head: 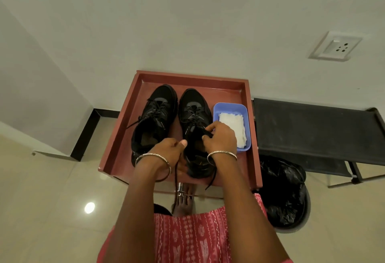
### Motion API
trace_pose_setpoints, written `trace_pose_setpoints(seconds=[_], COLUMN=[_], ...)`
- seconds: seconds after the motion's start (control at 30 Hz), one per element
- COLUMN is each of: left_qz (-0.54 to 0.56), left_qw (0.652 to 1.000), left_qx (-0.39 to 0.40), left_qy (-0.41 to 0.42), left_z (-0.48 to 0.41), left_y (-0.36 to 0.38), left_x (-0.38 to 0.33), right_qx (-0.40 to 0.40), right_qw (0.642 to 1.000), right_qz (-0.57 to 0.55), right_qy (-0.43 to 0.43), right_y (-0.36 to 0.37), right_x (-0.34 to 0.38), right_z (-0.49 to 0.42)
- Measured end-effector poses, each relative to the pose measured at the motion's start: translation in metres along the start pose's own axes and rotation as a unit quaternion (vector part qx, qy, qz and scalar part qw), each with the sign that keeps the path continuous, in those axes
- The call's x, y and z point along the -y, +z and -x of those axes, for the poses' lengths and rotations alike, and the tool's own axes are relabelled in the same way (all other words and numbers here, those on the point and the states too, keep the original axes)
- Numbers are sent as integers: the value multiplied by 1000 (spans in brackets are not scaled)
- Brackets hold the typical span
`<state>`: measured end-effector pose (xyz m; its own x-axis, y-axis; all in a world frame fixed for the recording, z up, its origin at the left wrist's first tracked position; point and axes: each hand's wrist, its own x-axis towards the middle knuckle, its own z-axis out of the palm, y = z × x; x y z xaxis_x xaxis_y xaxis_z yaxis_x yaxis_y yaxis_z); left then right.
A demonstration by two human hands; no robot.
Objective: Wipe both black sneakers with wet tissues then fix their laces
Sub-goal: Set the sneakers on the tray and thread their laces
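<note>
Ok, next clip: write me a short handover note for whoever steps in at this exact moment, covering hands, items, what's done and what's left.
Left hand: pinching one black lace end of the right-side black sneaker.
Right hand: pinching the other lace end above the same shoe's tongue.
Both sneakers stand side by side, toes away, in the red-brown square tray; the left-side black sneaker has loose, untied laces.
The blue plastic tub of white tissues sits to the right of the shoes in the tray.
Done: wiping cannot be confirmed from this view.
Left: tie this lace, then fix the left-side shoe's.
</note>
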<state>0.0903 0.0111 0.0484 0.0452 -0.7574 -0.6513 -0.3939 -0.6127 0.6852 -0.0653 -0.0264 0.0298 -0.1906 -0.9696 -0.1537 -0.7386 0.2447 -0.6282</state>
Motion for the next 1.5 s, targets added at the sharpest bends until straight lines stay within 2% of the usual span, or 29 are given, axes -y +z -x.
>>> trace_pose_setpoints(seconds=[0.07,0.17,0.27,0.4,0.5,0.6,0.7,0.77,0.8,0.87,0.93,1.03,1.17,1.37,1.43,1.5], left_qz=[-102,-157,-165,-171,-138,-125,-65,-62,-64,-79,-101,-102,-119,-53,12,84], left_qw=[991,973,963,966,972,967,931,894,887,902,927,937,944,972,985,984], left_qx=[-76,-136,-156,-136,-138,-162,-302,-407,-428,-409,-354,-331,-309,-229,-171,-154], left_qy=[30,98,147,136,134,152,193,179,160,114,70,38,20,-5,-12,1], left_z=[-11,-21,-37,-49,-41,-32,-19,-12,-10,-10,-15,-21,-20,-21,-23,-24], left_y=[5,10,8,7,4,-7,-25,-39,-46,-57,-62,-66,-76,-83,-86,-86], left_x=[-2,-16,-28,-29,-25,-19,-14,-11,-9,-1,7,9,11,15,16,15], right_qx=[-8,25,84,99,14,-71,-26,27,51,106,162,190,143,136,73,7], right_qw=[999,997,991,983,992,997,996,993,991,985,979,977,986,987,995,992], right_qz=[21,25,8,42,69,22,-35,-49,-46,-46,-55,-21,22,35,10,-48], right_qy=[41,71,101,147,100,4,-80,-107,-118,-125,-112,-98,-87,-72,-73,-116], right_y=[-6,-26,-49,-61,-49,-20,9,23,29,41,50,61,61,49,43,40], right_x=[-2,-9,-13,-17,0,32,54,61,65,70,76,81,80,62,61,65], right_z=[0,-3,-9,-10,-4,6,15,18,19,16,13,10,3,0,-2,-9])
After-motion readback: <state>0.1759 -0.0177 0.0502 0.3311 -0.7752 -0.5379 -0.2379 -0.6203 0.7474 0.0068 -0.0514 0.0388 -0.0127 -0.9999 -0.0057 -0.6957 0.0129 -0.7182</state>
